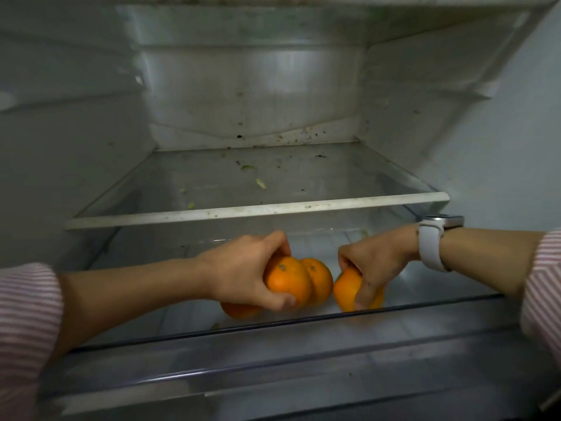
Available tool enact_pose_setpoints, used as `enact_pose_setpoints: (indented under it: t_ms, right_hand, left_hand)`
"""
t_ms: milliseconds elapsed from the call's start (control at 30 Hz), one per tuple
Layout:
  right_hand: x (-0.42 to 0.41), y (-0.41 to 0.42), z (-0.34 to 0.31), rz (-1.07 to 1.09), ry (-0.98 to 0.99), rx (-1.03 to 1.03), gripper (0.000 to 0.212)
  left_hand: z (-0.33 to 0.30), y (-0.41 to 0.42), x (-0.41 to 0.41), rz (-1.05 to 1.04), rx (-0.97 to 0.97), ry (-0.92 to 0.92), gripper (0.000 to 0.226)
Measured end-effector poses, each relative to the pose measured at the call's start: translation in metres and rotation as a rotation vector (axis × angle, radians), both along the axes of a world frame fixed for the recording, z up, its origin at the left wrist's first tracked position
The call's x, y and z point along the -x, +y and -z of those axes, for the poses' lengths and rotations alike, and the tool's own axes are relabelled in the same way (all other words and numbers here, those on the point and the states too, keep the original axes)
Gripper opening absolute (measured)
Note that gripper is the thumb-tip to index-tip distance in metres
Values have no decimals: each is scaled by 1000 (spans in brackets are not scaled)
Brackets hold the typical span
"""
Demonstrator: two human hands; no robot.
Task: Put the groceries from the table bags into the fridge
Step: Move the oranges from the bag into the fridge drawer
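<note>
Both my hands reach into the open fridge, into the clear drawer [273,344] under the glass shelf [258,212]. My left hand [246,268] grips an orange [288,279], with a second orange [320,279] pressed right behind it. A third orange [238,309] peeks out from under that hand. My right hand [375,262], with a white watch [431,244] on the wrist, grips another orange [347,288] just to the right. The two groups of oranges sit close together, low in the drawer.
The glass shelf above the drawer carries a few green scraps [260,183] and dark specks. Fridge walls close in at left and right, and the drawer's front rim [273,378] runs across below my forearms.
</note>
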State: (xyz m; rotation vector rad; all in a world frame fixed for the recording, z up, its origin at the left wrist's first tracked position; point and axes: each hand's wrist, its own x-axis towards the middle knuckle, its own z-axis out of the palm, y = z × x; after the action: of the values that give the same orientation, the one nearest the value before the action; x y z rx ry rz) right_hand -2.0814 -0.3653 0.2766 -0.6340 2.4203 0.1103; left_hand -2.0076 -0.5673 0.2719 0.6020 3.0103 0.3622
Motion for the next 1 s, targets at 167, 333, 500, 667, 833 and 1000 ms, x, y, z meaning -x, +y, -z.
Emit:
enact_pose_setpoints:
  t_ms: [167, 333, 500, 667, 833, 1000]
  right_hand:
    - [1, 5, -1, 20, -19, 23, 50]
    - [1, 4, -2, 38, -45, 34, 49]
    - [0, 3, -1, 4, -3, 47, 48]
    - [0, -1, 2, -49, 122, 101, 58]
    - [4, -5, 2, -24, 143, 128, 52]
    - [4, 0, 2, 66, 34, 177, 58]
  left_hand:
    - [0, 7, -7, 77, -214, -74, 63]
    - [9, 5, -7, 193, 31, -124, 55]
    - [21, -2, 4, 140, 214, 135, 59]
    - [26, 2, 14, -26, 276, 193, 58]
    - [30, -1, 18, -122, 297, 20, 57]
    - [30, -7, 16, -149, 346, -142, 62]
